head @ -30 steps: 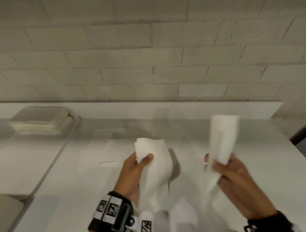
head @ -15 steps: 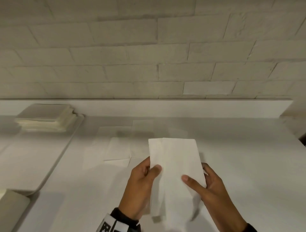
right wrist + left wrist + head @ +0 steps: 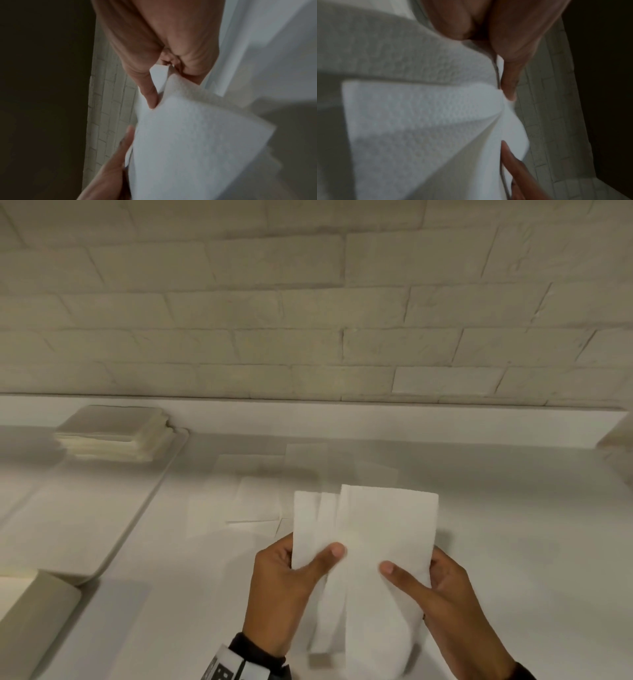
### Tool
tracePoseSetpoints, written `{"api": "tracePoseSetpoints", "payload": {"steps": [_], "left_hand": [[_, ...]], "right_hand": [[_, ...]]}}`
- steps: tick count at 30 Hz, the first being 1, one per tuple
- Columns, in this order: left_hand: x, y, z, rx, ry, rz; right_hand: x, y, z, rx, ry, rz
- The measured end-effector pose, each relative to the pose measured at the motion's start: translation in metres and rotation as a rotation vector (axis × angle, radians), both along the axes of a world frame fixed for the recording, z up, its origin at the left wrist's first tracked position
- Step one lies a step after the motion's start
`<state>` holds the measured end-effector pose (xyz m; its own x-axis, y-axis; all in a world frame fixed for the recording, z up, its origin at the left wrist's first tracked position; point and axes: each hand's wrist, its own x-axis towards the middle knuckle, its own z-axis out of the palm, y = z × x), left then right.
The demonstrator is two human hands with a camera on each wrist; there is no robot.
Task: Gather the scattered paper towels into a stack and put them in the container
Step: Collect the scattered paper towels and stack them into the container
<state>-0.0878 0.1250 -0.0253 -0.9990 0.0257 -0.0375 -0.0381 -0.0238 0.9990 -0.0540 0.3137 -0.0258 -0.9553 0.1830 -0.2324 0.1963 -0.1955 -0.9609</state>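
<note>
Above the white desk [image 3: 513, 525], 2 paper towels [image 3: 376, 542] overlap lengthwise, long axis pointing away from the person, left hand [image 3: 291, 587] and right hand [image 3: 442, 590] pinching opposite edges; the container [image 3: 102, 542] lies well left, nearer the left hand.

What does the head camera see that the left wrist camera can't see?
Only the head view shows the tray with a stack of towels at its far end, loose towels on the table, and the right hand. Only the left wrist view shows the bumpy texture of the held paper towels close up. Both show the left hand pinching those towels, and the brick wall.
</note>
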Motion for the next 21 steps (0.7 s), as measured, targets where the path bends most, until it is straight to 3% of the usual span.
{"api": "tracePoseSetpoints", "payload": {"steps": [3, 7, 10, 14, 16, 21], "left_hand": [[0.005, 0.003, 0.004, 0.006, -0.037, -0.074], [0.011, 0.009, 0.005, -0.039, -0.073, -0.22], [0.008, 0.005, 0.001, 0.038, -0.144, -0.197], [0.008, 0.0, -0.002, 0.02, -0.201, -0.239], [0.009, -0.001, 0.002, -0.019, -0.198, -0.289], [-0.002, -0.018, 0.009, 0.152, -0.262, -0.224]], "right_hand": [[0.0, -0.003, 0.0, 0.018, 0.027, 0.028], [0.001, -0.013, -0.004, 0.226, 0.031, 0.063], [0.001, -0.018, -0.002, 0.353, -0.074, 0.255], [-0.001, -0.021, 0.004, 0.153, -0.179, 0.433], [-0.003, -0.022, 0.009, 0.186, -0.146, 0.45], [-0.009, -0.018, 0.016, 0.077, -0.056, 0.422]]}}
